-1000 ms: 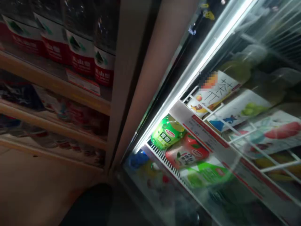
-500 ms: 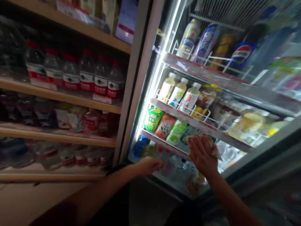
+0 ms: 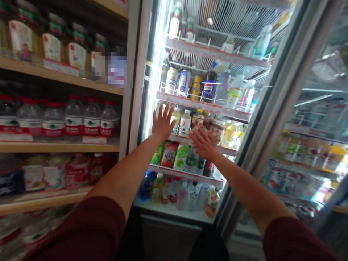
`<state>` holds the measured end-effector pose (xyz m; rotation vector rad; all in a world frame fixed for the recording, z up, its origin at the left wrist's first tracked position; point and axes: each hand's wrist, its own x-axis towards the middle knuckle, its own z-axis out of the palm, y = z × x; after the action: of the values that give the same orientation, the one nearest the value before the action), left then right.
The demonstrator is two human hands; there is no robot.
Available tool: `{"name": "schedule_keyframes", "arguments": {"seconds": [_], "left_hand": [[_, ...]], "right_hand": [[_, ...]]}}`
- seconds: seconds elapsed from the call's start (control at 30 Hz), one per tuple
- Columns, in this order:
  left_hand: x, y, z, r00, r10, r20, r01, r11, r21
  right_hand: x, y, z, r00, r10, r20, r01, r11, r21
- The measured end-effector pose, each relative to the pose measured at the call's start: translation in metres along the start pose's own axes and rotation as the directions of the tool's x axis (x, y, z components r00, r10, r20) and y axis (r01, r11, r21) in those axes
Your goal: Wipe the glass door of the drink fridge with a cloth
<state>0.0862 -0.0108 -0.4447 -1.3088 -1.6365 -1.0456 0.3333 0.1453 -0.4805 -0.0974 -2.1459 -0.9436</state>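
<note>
At the far left, water bottles (image 3: 73,119) fill the shelf (image 3: 54,147). My left hand (image 3: 162,122) lies spread wide and flat on the glass door (image 3: 244,47), to steady me; my right hand (image 3: 204,143) holds what seems a cloth (image 3: 199,128) pressed against it.

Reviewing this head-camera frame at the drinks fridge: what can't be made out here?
1. Head view: pale wad under the right hand; the hand covers most of it, grip unclear.
2. Head view: one item on the wooden shelf, masked by a pixelated patch.
3. Head view: bottom-left bottles, blurred and cut by the frame edge.
4. Head view: what stands behind the left hand, covered by its spread palm.
</note>
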Motion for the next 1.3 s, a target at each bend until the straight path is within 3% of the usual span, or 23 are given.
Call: {"name": "schedule_keyframes", "arguments": {"seconds": [0.07,0.13,0.17,0.23,0.3,0.37,0.4,0.53,0.63,0.7,0.73,0.77,0.83,0.87,0.9,0.93,1.0,1.03,1.1,1.17,1.23,1.3], "left_hand": [[-0.005,-0.002,0.015,1.0,-0.011,-0.029,0.011,1.0,-0.016],[-0.009,-0.006,0.023,0.998,-0.01,-0.063,0.008,1.0,-0.027],[-0.01,-0.008,0.025,0.997,-0.007,-0.073,0.005,1.0,-0.03],[-0.009,-0.01,0.027,0.997,-0.008,-0.081,0.005,0.999,-0.031],[-0.007,-0.012,0.028,0.997,-0.012,-0.077,0.01,1.0,-0.029],[-0.006,-0.015,0.03,0.998,-0.01,-0.066,0.009,1.0,-0.02],[-0.005,-0.016,0.03,0.998,-0.009,-0.061,0.007,1.0,-0.021],[-0.004,-0.018,0.032,0.997,-0.016,-0.07,0.014,0.999,-0.03],[-0.004,-0.018,0.032,0.997,-0.014,-0.07,0.014,1.0,0.002],[-0.004,-0.018,0.032,0.998,-0.028,-0.058,0.028,1.0,0.007],[-0.004,-0.018,0.032,0.998,-0.039,-0.054,0.039,0.999,0.003],[-0.004,-0.017,0.031,0.998,-0.047,-0.052,0.047,0.999,-0.004],[-0.005,-0.016,0.031,0.997,-0.053,-0.055,0.051,0.998,-0.027],[-0.005,-0.015,0.03,0.997,-0.052,-0.06,0.049,0.998,-0.039],[-0.005,-0.013,0.03,0.997,-0.05,-0.06,0.047,0.998,-0.046],[-0.005,-0.012,0.029,0.997,-0.054,-0.061,0.051,0.998,-0.041],[-0.006,-0.008,0.028,0.996,-0.064,-0.057,0.064,0.998,0.001],[-0.006,-0.007,0.027,0.997,-0.064,-0.052,0.066,0.998,0.025],[-0.007,-0.008,0.026,0.997,-0.062,-0.047,0.065,0.996,0.057],[-0.009,-0.012,0.026,0.998,-0.052,-0.043,0.054,0.997,0.06],[-0.01,-0.019,0.028,0.998,-0.035,-0.052,0.038,0.998,0.051],[-0.01,-0.021,0.031,0.996,-0.004,-0.086,0.005,1.0,0.009]], "right_hand": [[-0.001,0.008,-0.007,0.989,-0.13,0.077,0.128,0.991,0.021],[0.007,0.035,-0.024,0.991,-0.111,0.078,0.11,0.994,0.011],[0.012,0.053,-0.033,0.998,-0.05,0.045,0.05,0.999,-0.011],[0.022,0.084,-0.046,0.968,0.228,-0.107,-0.236,0.97,-0.068],[0.025,0.098,-0.046,0.843,0.467,-0.268,-0.497,0.867,-0.051],[0.017,0.091,-0.037,0.773,0.541,-0.332,-0.579,0.815,-0.02],[0.009,0.082,-0.03,0.789,0.522,-0.324,-0.557,0.83,-0.018],[-0.024,0.051,-0.018,0.96,0.253,-0.117,-0.262,0.963,-0.064],[-0.027,0.072,-0.033,0.997,0.038,0.065,-0.035,0.998,-0.049],[-0.019,0.1,-0.045,0.998,0.044,0.051,-0.043,0.999,-0.029],[-0.015,0.112,-0.049,0.988,0.154,-0.024,-0.155,0.987,-0.033],[-0.011,0.12,-0.051,0.948,0.296,-0.119,-0.3,0.954,-0.022],[-0.005,0.12,-0.047,0.777,0.565,-0.279,-0.579,0.814,0.034],[-0.004,0.111,-0.043,0.707,0.635,-0.31,-0.652,0.756,0.06],[-0.003,0.097,-0.037,0.705,0.645,-0.296,-0.659,0.75,0.066],[-0.002,0.082,-0.032,0.759,0.602,-0.246,-0.609,0.791,0.055],[0.003,0.053,-0.023,0.945,0.321,-0.062,-0.318,0.947,0.049],[0.007,0.043,-0.021,0.989,0.142,0.026,-0.144,0.987,0.074],[0.02,0.035,-0.023,0.988,-0.091,0.123,0.076,0.989,0.126],[0.036,0.039,-0.029,0.992,-0.068,0.108,0.054,0.991,0.125],[0.051,0.042,-0.034,0.991,0.131,0.019,-0.133,0.985,0.106],[0.063,0.034,-0.035,0.941,0.332,-0.061,-0.323,0.938,0.123]]}}
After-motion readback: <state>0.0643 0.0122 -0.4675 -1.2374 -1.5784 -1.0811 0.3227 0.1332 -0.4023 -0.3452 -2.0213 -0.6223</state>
